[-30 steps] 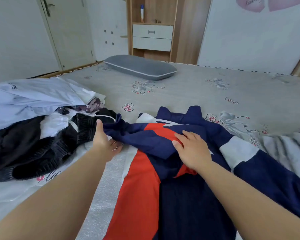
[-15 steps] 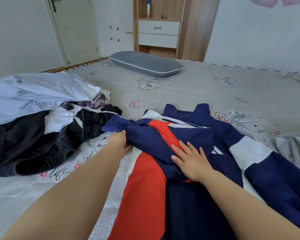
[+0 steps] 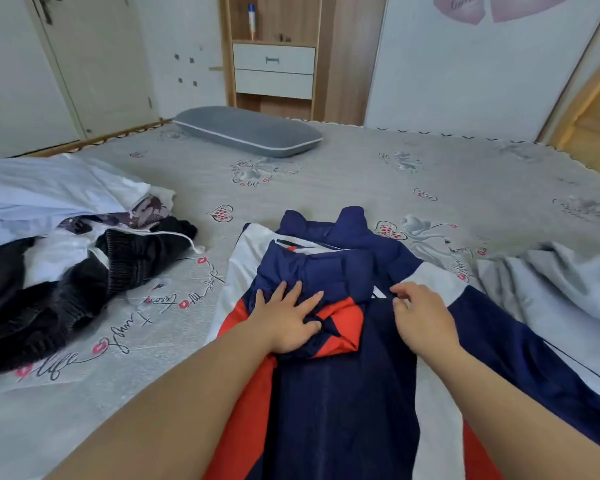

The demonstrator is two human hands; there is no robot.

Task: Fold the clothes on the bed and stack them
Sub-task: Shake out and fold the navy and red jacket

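**Both hands on the jacket**

Head view: a navy, red and white jacket [image 3: 329,375] lay spread on the bed [image 3: 361,174], collar away from the person. The left hand [image 3: 288,322] pressed flat, fingers spread, on the sleeve folded across its chest. The right hand [image 3: 421,317] hovered just beside it, fingers loosely bent, grasping nothing. An unfolded clothes pile [image 3: 59,244] lay well to the left.

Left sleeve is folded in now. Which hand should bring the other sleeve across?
Probably the right hand: it hovers open beside the navy, red and white jacket's unfolded right sleeve, which trails toward that side. The left hand lies flat on the folded navy sleeve, pinning it.
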